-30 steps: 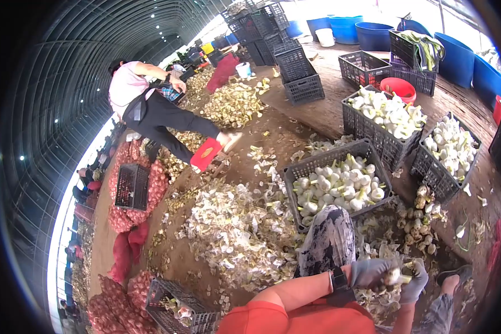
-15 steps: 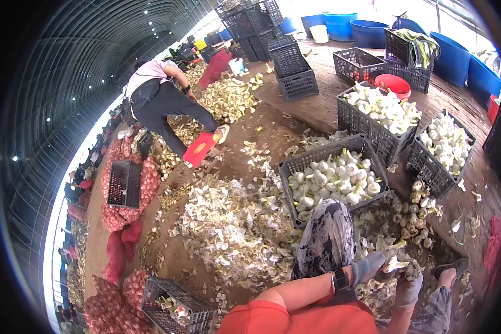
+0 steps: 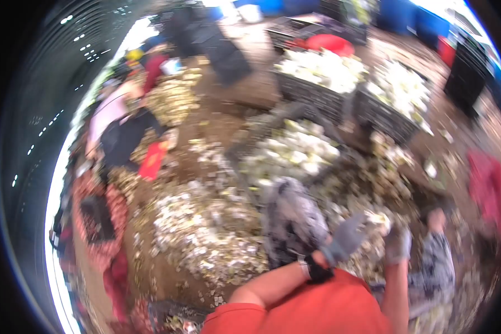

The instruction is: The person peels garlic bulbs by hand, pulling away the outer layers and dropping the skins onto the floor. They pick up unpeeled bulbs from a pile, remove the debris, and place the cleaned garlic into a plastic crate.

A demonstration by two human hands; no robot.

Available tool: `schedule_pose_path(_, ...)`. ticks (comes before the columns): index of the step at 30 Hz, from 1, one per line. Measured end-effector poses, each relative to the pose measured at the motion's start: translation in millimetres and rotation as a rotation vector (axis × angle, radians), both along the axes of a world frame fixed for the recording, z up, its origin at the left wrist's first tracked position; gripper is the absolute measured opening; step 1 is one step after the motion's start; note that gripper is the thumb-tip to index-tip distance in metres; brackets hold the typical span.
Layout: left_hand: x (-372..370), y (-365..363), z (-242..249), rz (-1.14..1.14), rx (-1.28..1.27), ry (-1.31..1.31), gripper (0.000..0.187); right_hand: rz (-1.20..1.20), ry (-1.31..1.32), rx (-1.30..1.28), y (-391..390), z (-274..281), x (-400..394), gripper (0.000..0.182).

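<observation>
The whole view is smeared by motion. My left hand [image 3: 348, 238], in a grey glove with a dark watch at the wrist, has its fingers closed at a whitish garlic bulb [image 3: 379, 221]. Close beside it on the right is my right hand [image 3: 398, 245], also gloved; blur hides its fingers and whatever they may hold. Before my knee stands a black crate [image 3: 239, 161] of peeled-looking white garlic bulbs [image 3: 295, 150]. A heap of browner garlic [image 3: 387, 172] lies just beyond my hands.
Garlic skins [image 3: 206, 222] cover the floor on the left. Two more crates of white garlic [image 3: 323, 69] [image 3: 401, 92] stand farther back, near a red bucket [image 3: 329, 44]. Another person [image 3: 125, 133] bends over at the far left by a garlic pile [image 3: 172, 100]. Pink net sacks [image 3: 117, 217] lie there.
My head has turned right, so the scene has slid left and blurred. My hands have risen slightly in view. The other person is bent lower.
</observation>
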State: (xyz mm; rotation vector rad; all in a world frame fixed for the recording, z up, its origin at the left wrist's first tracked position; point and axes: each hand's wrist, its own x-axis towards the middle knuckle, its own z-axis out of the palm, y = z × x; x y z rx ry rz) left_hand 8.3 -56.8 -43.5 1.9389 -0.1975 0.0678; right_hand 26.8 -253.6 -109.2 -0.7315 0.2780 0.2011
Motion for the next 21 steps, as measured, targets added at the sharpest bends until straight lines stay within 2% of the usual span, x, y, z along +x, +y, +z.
schedule_pose_path(1,-10,-1,16,-0.086,-0.036,-0.008,0.028,-0.037,0.005,0.066,-7,-12,-1,0.034)
schedule_pose_path(2,-15,2,25,-0.166,-0.073,-0.021,0.025,-0.077,0.118,0.171,-14,-30,2,0.035)
schedule_pose_path(3,-18,4,23,-0.196,-0.066,0.079,0.025,-0.07,0.122,0.235,-13,-19,-2,0.036)
schedule_pose_path(4,-18,6,21,-0.225,-0.049,0.172,0.024,-0.109,0.065,0.153,-13,-9,-5,0.033)
schedule_pose_path(5,-12,10,25,-0.192,0.028,0.192,0.028,-0.076,-0.104,-0.291,-13,6,-13,0.023)
schedule_pose_path(6,-7,14,29,-0.146,0.118,0.201,0.033,-0.231,0.009,-0.11,-2,32,-14,0.014)
schedule_pose_path(7,-1,17,17,-0.129,0.292,0.052,0.039,-0.176,-0.063,-0.31,-5,40,-19,0.011)
schedule_pose_path(8,4,19,5,-0.096,0.465,-0.104,0.044,-0.193,-0.062,-0.312,-2,49,-23,0.01)
schedule_pose_path(9,8,17,8,-0.13,0.343,0.11,0.05,-0.176,-0.093,-0.423,-1,56,-26,0.011)
schedule_pose_path(10,11,11,12,-0.146,0.34,0.114,0.05,-0.151,-0.122,-0.528,1,61,-28,0.013)
schedule_pose_path(12,17,-1,24,-0.198,-0.39,0.535,0.05,-0.15,-0.038,-0.523,8,76,-28,0.012)
schedule_pose_path(14,23,-12,29,-0.248,-0.365,0.481,0.048,-0.143,-0.341,-1.022,9,79,-25,0.011)
schedule_pose_path(15,23,-18,26,-0.224,-0.445,0.546,0.044,-0.167,-0.388,-1.096,15,88,-25,0.012)
schedule_pose_path(16,23,-22,22,-0.2,-0.526,0.613,0.04,-0.165,-0.38,-1.097,15,84,-27,0.012)
schedule_pose_path(18,21,-24,15,-0.171,-0.576,0.634,0.044,-0.142,-0.179,-0.971,13,77,-27,0.01)
schedule_pose_path(21,19,-16,10,-0.142,-0.631,0.644,0.042,-0.159,-0.027,-0.705,7,82,-25,0.006)
